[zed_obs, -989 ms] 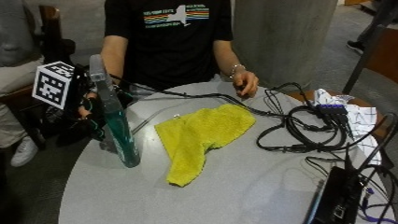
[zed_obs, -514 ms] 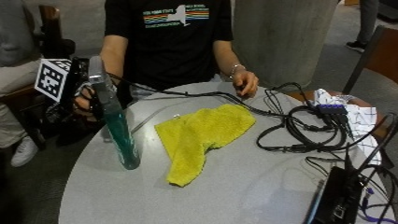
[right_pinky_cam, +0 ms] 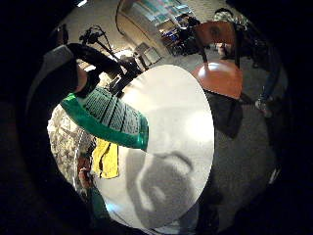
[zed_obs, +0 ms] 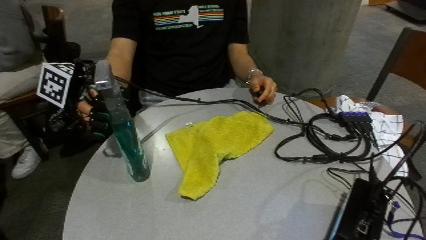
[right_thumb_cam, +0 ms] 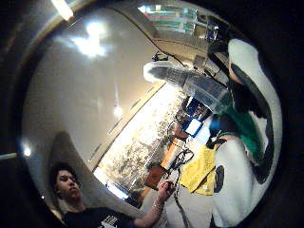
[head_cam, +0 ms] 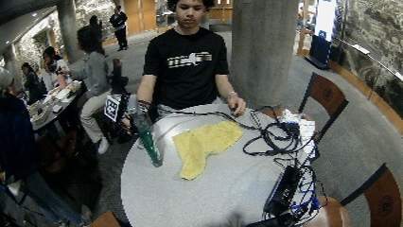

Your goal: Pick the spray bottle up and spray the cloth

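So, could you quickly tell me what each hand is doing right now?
Right hand: grips the spray bottle, tilted, base on the table.
Bare hand: rests on the table, holding nothing.

black striped-logo T-shirt (zed_obs: 180, 40), wrist bracelet (zed_obs: 251, 73), black-gloved right hand (zed_obs: 93, 112)

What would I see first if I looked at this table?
A bright yellow cloth lies crumpled in the middle of the round grey table. Beside it near the edge stands a tall green spray bottle, gripped by the black-gloved right hand. Black cables tangle on the cloth's other side.
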A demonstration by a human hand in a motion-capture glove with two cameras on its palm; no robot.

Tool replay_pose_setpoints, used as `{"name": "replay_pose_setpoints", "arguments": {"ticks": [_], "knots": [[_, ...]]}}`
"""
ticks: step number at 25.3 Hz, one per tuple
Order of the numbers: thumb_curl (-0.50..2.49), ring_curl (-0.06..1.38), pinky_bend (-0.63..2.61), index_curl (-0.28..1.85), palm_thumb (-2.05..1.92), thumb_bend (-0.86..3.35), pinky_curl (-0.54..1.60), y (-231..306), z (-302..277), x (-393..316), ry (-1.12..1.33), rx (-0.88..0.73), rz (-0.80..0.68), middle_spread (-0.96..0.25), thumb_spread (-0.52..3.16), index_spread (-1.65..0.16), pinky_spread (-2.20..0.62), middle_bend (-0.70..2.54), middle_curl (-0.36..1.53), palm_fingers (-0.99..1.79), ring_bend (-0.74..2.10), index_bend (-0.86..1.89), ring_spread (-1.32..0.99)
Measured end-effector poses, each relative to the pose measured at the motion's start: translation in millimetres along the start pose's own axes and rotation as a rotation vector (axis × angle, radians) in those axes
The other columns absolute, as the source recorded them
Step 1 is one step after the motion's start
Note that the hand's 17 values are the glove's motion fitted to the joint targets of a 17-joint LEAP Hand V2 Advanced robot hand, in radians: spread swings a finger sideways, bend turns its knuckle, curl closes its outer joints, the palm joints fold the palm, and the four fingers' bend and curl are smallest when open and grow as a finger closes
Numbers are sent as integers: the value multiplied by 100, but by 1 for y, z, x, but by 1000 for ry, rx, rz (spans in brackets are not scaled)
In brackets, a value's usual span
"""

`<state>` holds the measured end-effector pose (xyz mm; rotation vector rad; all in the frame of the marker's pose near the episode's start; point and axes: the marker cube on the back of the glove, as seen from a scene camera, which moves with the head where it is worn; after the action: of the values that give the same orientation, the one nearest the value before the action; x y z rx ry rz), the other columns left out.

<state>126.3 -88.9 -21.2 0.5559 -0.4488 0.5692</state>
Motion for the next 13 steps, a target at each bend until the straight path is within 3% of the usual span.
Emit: {"name": "replay_pose_setpoints", "arguments": {"ticks": [4, 8, 13], "knots": [[57, 46, 46, 39, 103, -5, 40, -2, 6, -1, 15, -98, 57, -8, 61, -21, -6, 38, 54, 87, 48, 34, -9], [50, 45, 58, 35, 84, -11, 45, 1, 12, 1, 32, -215, 107, -2, 73, -27, 11, 33, 52, 43, 38, 6, 0], [45, 39, 62, 23, 72, -7, 41, 1, 18, 1, 42, -236, 111, 3, 81, -31, 21, 33, 49, 35, 37, -1, 5]]}}
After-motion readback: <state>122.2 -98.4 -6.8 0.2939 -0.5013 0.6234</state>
